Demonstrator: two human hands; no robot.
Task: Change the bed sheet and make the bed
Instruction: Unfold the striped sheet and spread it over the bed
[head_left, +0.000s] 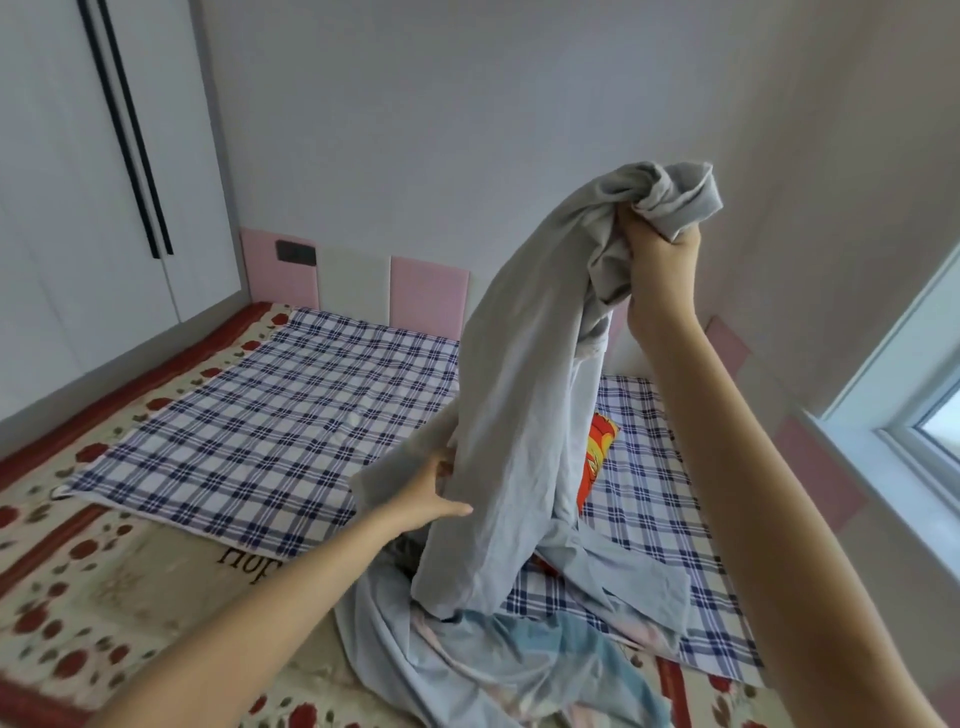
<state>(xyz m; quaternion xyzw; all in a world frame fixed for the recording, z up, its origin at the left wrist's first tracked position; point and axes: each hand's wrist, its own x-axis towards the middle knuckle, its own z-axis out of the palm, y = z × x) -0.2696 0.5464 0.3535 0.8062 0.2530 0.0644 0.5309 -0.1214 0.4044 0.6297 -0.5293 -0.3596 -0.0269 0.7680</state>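
A pale grey-blue sheet hangs in a long bunched column over the bed. My right hand is raised high and shut on its gathered top end. Lower down, my left hand grips a fold at the sheet's left edge. The sheet's bottom pools in a heap at the near side of the bed. Under it lies a blue-and-white checked sheet, spread flat over a cream mattress cover with red flowers. A red and orange pillow shows partly behind the hanging sheet.
A white wardrobe with black handles stands along the bed's left side. Pink and white padded panels line the wall at the head and right. A window with a white sill is at the right.
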